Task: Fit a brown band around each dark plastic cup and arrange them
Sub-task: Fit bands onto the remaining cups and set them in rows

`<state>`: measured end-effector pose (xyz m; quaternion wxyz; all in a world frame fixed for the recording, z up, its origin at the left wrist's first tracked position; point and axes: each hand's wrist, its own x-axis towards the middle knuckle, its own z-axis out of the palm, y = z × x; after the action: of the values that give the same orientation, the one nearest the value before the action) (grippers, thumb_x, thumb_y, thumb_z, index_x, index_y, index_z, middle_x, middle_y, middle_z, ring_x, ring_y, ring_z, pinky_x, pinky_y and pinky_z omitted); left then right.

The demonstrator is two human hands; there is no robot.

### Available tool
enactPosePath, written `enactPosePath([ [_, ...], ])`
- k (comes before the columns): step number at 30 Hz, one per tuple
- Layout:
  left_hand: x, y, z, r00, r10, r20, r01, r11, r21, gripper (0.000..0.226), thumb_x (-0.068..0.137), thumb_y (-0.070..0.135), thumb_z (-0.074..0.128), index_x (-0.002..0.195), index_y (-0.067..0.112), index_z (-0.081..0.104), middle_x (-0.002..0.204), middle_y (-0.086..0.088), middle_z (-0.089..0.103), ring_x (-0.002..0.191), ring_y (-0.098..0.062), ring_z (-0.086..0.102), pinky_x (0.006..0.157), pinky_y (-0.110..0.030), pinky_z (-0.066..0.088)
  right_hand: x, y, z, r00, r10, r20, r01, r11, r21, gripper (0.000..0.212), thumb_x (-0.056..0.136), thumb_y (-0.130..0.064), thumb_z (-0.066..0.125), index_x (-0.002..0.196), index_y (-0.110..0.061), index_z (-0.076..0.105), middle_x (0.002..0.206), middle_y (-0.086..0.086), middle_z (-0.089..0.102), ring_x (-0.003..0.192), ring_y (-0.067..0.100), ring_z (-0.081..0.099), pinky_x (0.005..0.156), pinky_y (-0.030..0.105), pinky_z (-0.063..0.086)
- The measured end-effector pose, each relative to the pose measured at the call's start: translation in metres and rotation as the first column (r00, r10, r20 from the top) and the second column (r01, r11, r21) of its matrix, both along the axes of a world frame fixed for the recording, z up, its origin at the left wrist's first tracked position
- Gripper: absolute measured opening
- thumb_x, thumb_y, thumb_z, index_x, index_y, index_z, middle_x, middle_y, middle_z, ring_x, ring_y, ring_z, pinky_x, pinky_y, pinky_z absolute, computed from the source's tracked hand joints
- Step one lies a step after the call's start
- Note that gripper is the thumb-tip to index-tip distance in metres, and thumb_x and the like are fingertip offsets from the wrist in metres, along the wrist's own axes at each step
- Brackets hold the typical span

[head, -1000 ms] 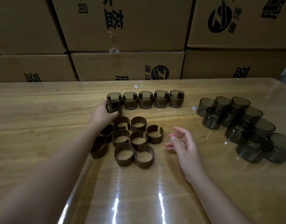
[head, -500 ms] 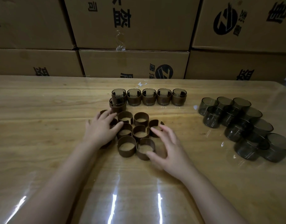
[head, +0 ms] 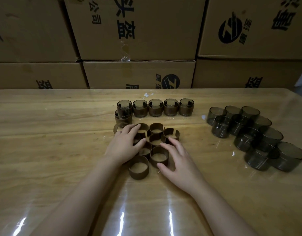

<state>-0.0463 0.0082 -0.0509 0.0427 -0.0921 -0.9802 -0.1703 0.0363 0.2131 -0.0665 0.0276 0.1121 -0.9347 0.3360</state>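
Several loose brown bands [head: 156, 141] lie clustered at the table's middle. My left hand [head: 125, 146] rests flat on the cluster's left part, fingers straight, covering some bands. My right hand [head: 178, 160] lies against the cluster's right side, its thumb beside the front band [head: 159, 156] and its fingers touching a band further back. A row of banded cups [head: 155, 108] stands behind the cluster, with one more banded cup [head: 123, 116] in front of the row's left end. Bare dark cups [head: 249, 132] are grouped at the right.
Stacked cardboard boxes [head: 138, 48] form a wall along the far edge of the wooden table [head: 44, 133]. A glossy transparent sheet covers the tabletop and reflects light near me.
My left hand came back from the banded cup by the row onto the loose bands. My right hand moved left to the cluster's right side. The bands shifted closer together.
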Motion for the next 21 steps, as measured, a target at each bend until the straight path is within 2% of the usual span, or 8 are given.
enactPosePath([
  [5, -0.002, 0.007, 0.002, 0.995, -0.007, -0.102, 0.008, 1.0, 0.017, 0.063, 0.095, 0.053, 0.046, 0.15, 0.029, 0.029, 0.156, 0.0, 0.026, 0.135, -0.023, 0.039, 0.103, -0.042, 0.045, 0.0, 0.001, 0.0, 1.0, -0.007, -0.009, 0.007, 1.0, -0.027, 0.063, 0.089, -0.051, 0.057, 0.145, -0.044, 0.029, 0.155, -0.024, 0.005, 0.145, 0.008, 0.012, 0.115, 0.033, 0.024],
  [8, -0.008, 0.001, 0.005, 0.982, 0.101, -0.162, -0.103, 0.995, -0.004, 0.059, 0.097, 0.051, 0.043, 0.148, 0.024, 0.033, 0.151, -0.001, 0.032, 0.123, -0.021, 0.051, 0.088, -0.036, 0.054, -0.001, 0.002, 0.0, 1.0, -0.01, -0.005, 0.01, 0.999, -0.035, 0.063, 0.089, -0.052, 0.056, 0.145, -0.043, 0.029, 0.155, -0.024, 0.005, 0.145, 0.007, 0.013, 0.116, 0.034, 0.025],
  [11, -0.012, -0.003, 0.008, 0.98, 0.133, -0.149, -0.133, 0.991, 0.011, 0.058, 0.097, 0.053, 0.04, 0.147, 0.024, 0.031, 0.143, -0.004, 0.034, 0.109, -0.021, 0.058, 0.069, -0.029, 0.051, -0.001, 0.002, 0.002, 1.0, -0.013, -0.002, 0.013, 0.999, -0.033, 0.063, 0.09, -0.051, 0.057, 0.146, -0.041, 0.029, 0.155, -0.024, 0.005, 0.145, 0.008, 0.012, 0.117, 0.036, 0.025],
  [14, -0.011, -0.001, 0.014, 0.988, 0.107, -0.108, -0.109, 0.994, -0.018, 0.058, 0.098, 0.053, 0.039, 0.147, 0.022, 0.032, 0.14, -0.004, 0.035, 0.109, -0.02, 0.058, 0.074, -0.034, 0.055, -0.001, 0.002, 0.002, 1.0, -0.018, 0.001, 0.018, 0.999, -0.044, 0.063, 0.089, -0.049, 0.058, 0.145, -0.041, 0.03, 0.154, -0.025, 0.005, 0.144, 0.007, 0.012, 0.117, 0.035, 0.024],
  [17, 0.0, 0.006, 0.022, 0.978, 0.081, -0.194, -0.098, 0.992, -0.083, 0.052, 0.098, 0.049, 0.041, 0.14, 0.018, 0.044, 0.136, -0.003, 0.043, 0.11, -0.019, 0.055, 0.077, -0.033, 0.055, -0.001, 0.003, 0.0, 1.0, -0.019, -0.011, 0.017, 0.995, -0.1, 0.062, 0.088, -0.049, 0.06, 0.143, -0.042, 0.033, 0.152, -0.027, 0.009, 0.139, 0.001, 0.014, 0.113, 0.031, 0.024],
  [19, 0.02, 0.021, 0.02, 0.954, 0.051, -0.297, -0.038, 0.998, 0.051, 0.041, 0.097, 0.041, 0.048, 0.126, 0.014, 0.058, 0.123, -0.004, 0.052, 0.107, -0.02, 0.054, 0.081, -0.031, 0.05, -0.005, 0.004, -0.001, 0.999, -0.035, -0.038, 0.027, 0.982, -0.189, 0.057, 0.087, -0.046, 0.062, 0.14, -0.04, 0.04, 0.151, -0.022, 0.019, 0.135, -0.002, 0.019, 0.111, 0.028, 0.025],
  [21, 0.051, 0.046, 0.015, 0.92, -0.044, -0.389, 0.128, 0.973, 0.191, 0.028, 0.094, 0.034, 0.054, 0.106, 0.013, 0.067, 0.103, -0.003, 0.056, 0.095, -0.019, 0.055, 0.075, -0.027, 0.044, -0.009, 0.007, -0.003, 0.994, -0.105, -0.042, 0.082, 0.925, -0.371, 0.043, 0.09, -0.035, 0.063, 0.131, -0.035, 0.05, 0.145, -0.012, 0.036, 0.132, 0.003, 0.034, 0.11, 0.029, 0.032],
])
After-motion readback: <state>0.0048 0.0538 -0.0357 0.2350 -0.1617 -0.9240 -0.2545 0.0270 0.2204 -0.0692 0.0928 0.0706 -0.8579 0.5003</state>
